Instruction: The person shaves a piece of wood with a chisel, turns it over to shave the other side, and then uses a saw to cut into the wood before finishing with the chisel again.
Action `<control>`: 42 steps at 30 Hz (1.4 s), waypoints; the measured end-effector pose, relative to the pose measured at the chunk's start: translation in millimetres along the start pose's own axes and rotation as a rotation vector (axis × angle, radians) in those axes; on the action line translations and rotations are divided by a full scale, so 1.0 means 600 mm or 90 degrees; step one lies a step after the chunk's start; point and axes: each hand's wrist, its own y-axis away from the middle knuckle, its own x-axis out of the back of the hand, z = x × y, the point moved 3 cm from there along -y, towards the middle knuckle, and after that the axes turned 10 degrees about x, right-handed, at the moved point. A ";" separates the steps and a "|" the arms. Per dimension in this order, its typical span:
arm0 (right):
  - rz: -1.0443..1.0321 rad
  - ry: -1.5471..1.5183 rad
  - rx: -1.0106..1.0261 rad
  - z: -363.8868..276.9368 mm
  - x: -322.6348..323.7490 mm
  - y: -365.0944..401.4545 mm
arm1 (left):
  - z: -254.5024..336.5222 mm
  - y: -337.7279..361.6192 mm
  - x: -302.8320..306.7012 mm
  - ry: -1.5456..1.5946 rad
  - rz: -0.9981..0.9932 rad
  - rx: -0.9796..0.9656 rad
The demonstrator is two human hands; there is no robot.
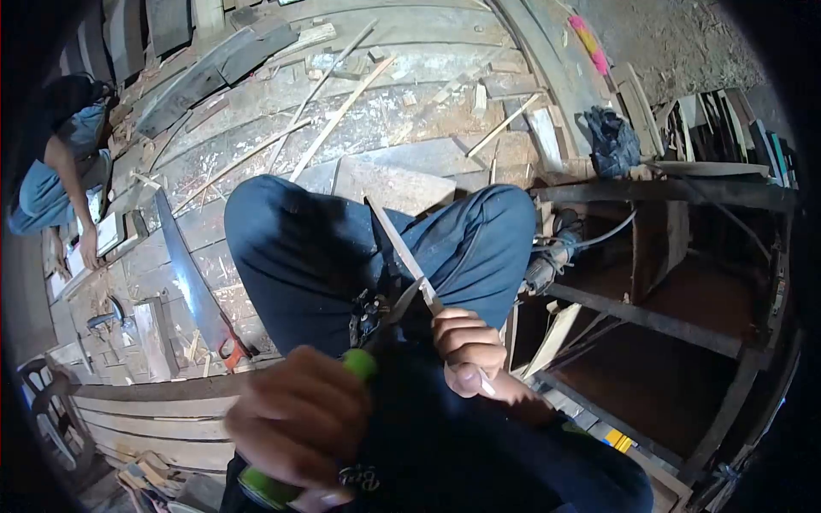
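Our left hand [299, 419], blurred, clasped a green handle [359, 364], mostly hidden; our right hand [469, 350] clenched a wooden strip [397, 241].

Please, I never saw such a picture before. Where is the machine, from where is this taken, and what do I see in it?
There is no machine: a person works with two bare hands. The single picture comes from a camera on this person's head, looking forward and down, so the bent legs show too.

The left hand, blurred, grips a green-handled tool; its dark blade meets or passes close to a wooden strip, which the right hand holds.

On the wooden boards beyond lie loose sticks and shavings; a handsaw lies to the left. A co-worker is at the far left, and a black bag is at the right.
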 end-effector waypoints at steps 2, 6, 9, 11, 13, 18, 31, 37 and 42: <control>0.041 0.018 0.076 0.003 -0.003 0.007 | -0.038 -0.003 -0.013 -0.079 -0.077 0.027; -0.047 -0.021 -0.006 -0.004 0.000 -0.008 | -0.025 -0.008 -0.006 -0.061 -0.045 0.046; -0.052 -0.007 -0.006 0.000 0.001 -0.016 | 0.002 -0.001 -0.004 -0.051 -0.044 -0.026; -0.049 0.017 0.026 -0.001 0.000 -0.014 | -0.025 0.006 -0.016 -0.062 -0.047 0.026; 0.006 0.022 0.027 0.000 0.006 -0.007 | -0.041 -0.001 -0.025 -0.106 -0.084 0.059; 0.030 0.026 0.027 0.003 -0.004 -0.016 | 0.002 0.005 -0.008 0.019 0.015 -0.053; 0.061 0.033 0.046 0.002 -0.005 0.006 | -0.045 0.003 -0.009 -0.075 -0.076 0.064; -0.012 0.049 0.013 0.000 -0.014 -0.014 | 0.002 0.002 0.004 -0.024 -0.034 -0.018; 0.000 0.000 0.023 0.000 0.000 0.003 | -0.043 -0.005 -0.001 -0.095 -0.084 0.045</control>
